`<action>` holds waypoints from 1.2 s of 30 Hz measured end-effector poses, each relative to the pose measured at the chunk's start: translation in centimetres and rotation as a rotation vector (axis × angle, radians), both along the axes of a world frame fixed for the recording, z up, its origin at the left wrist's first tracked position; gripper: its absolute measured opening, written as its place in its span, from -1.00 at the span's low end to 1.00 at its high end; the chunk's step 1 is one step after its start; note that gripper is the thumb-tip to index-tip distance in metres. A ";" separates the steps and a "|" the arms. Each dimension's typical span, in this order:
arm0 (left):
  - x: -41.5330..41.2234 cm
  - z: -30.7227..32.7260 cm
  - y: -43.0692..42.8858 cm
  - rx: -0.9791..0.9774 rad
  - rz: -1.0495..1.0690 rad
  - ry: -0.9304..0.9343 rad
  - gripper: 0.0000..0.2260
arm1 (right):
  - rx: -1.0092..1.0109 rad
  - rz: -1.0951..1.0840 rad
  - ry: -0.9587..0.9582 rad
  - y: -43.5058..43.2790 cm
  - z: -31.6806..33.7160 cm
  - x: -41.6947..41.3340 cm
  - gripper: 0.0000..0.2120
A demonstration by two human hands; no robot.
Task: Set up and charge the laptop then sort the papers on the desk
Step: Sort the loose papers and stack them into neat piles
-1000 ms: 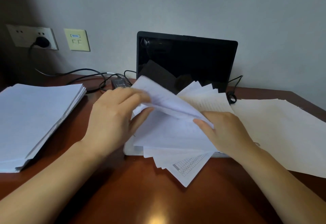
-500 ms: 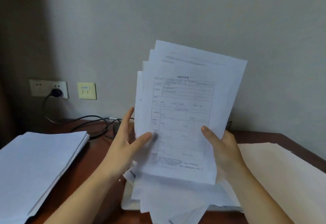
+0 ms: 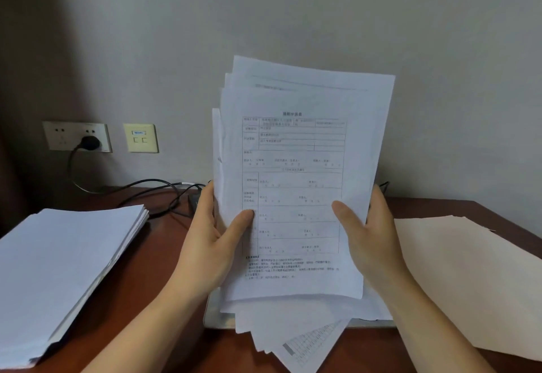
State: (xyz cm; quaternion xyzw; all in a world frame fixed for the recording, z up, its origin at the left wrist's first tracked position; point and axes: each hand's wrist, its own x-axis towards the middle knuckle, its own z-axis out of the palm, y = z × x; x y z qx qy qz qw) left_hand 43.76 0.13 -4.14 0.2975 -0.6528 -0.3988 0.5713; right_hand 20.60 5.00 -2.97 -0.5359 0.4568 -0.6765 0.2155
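The left hand (image 3: 211,243) and right hand (image 3: 369,240) hold a fanned sheaf of white printed forms (image 3: 293,167) upright above the middle of the reddish-brown wooden tabletop (image 3: 164,255). Each grip pinches a side edge, thumb on the front sheet and fingers behind. Below, loose white sheets (image 3: 308,340) lie splayed over the pale grey laptop base (image 3: 217,317); a thick stack of white paper (image 3: 67,270) lies to the left, cream sheets (image 3: 469,284) to the right, and a black cable (image 3: 152,185) runs to a white wall socket (image 3: 76,136).
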 end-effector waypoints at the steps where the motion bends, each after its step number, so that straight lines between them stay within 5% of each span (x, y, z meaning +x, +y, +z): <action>1: 0.2 -0.1 0.0 0.017 0.001 -0.025 -0.54 | 0.015 0.006 0.007 0.0 0.0 -0.2 -0.64; 5: 0.7 -0.8 -0.1 0.112 -0.054 -0.101 -0.58 | 0.070 0.035 0.000 0.2 0.0 -0.4 -0.64; 13: -0.1 0.1 0.3 0.007 -0.002 -0.012 -0.61 | 0.037 0.058 0.026 0.6 0.6 0.3 -0.60; 19: 1.4 -0.2 -0.7 0.327 -0.254 -0.138 -0.73 | 0.026 -0.032 -0.144 0.3 0.5 -0.2 -0.69; 22: 1.5 -0.7 -1.0 0.361 -0.192 -0.119 -0.80 | 0.099 0.101 -0.215 0.3 0.5 -0.8 -0.71; 26: 1.3 -0.9 -1.4 0.380 -0.110 0.035 -0.79 | 0.252 0.271 -0.096 0.2 0.0 -1.0 -0.66; 36: 0.9 -1.1 -0.4 0.226 0.004 -0.124 -0.57 | 0.290 0.116 0.063 -0.4 -1.8 -0.1 -0.63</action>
